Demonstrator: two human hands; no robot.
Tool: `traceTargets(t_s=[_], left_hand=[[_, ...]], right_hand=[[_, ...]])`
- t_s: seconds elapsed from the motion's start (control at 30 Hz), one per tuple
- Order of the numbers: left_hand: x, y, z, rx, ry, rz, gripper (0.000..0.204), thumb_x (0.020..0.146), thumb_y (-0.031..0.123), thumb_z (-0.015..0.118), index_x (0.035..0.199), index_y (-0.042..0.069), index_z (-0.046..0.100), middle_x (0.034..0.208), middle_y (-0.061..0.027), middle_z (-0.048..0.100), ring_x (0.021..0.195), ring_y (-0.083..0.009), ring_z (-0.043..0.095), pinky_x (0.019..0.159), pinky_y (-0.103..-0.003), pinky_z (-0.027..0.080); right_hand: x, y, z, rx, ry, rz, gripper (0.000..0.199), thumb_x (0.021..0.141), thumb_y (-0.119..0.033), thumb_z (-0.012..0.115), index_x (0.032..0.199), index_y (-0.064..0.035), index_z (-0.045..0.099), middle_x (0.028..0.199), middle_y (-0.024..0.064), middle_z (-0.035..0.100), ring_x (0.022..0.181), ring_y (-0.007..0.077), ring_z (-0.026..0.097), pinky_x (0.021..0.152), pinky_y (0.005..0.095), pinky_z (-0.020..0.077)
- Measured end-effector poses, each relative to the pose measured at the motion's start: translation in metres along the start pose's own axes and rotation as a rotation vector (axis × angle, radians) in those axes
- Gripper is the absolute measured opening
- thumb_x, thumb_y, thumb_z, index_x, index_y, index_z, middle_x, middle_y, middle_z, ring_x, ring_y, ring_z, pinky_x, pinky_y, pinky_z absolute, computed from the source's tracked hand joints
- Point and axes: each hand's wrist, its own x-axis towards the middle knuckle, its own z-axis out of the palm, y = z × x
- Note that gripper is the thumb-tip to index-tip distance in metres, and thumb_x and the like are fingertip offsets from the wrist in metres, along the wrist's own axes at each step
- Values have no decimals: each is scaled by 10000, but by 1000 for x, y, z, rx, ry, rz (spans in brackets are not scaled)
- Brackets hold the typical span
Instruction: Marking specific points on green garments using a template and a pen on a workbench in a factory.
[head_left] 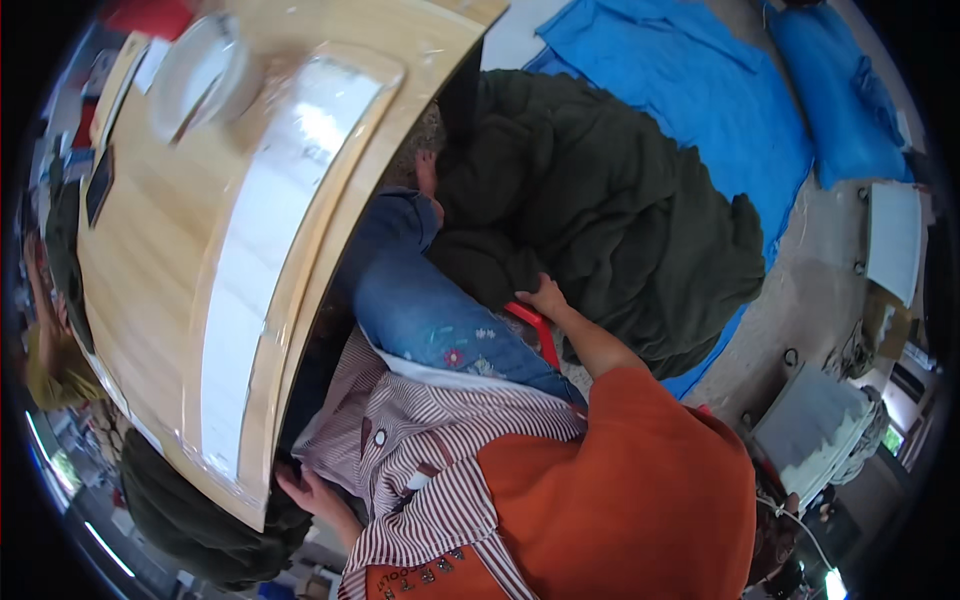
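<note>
My right hand (545, 298) reaches down beside my right thigh to a large heap of dark green fabric (610, 220). Its fingers are closed at the near edge of the heap; exactly how much cloth they pinch is hard to see. Just below that hand shows the red edge of what looks like a stool (537, 330). My left hand (318, 500) is low beside the near corner of the wooden table (150, 300), its visible fingers apart. Part of it lies in shadow near more dark green fabric (200, 510).
A blue sheet (690, 90) lies under the heap. On the table are a white bowl (205, 80), a dark phone-like slab (100, 187) and a white strip under clear film (270, 240). Another person's arm (45, 300) shows at far left. Wheeled white carts (893, 240) stand right.
</note>
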Motion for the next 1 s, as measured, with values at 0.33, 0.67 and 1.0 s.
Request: traceTargets(t_s=[0.33, 0.67, 1.0], left_hand=[[21, 26, 67, 1006, -774, 423, 509, 866, 419, 679, 1290, 146, 611, 1281, -121, 616, 1256, -408, 521, 1056, -554, 363], [25, 176, 81, 155, -559, 160, 345, 826, -37, 665, 1169, -24, 644, 1153, -159, 670, 1028, -263, 644, 913, -351, 500], [11, 248, 63, -771, -575, 35, 475, 886, 158, 619, 1328, -3, 548, 1356, -142, 571, 1241, -313, 553, 1065, -419, 427]], right_hand=[[111, -56, 57, -91, -281, 134, 1026, 708, -375, 838, 1525, -67, 298, 1404, 203, 523, 1225, 391, 561, 1004, 444, 475], [-108, -128, -120, 786, -717, -474, 607, 725, -169, 750, 1255, 67, 570, 1034, 120, 687, 999, 186, 627, 881, 320, 501], [-367, -258, -179, 970, -1432, -1128, 350, 837, -126, 740, 1124, 31, 613, 986, 22, 665, 933, 93, 610, 831, 273, 517]])
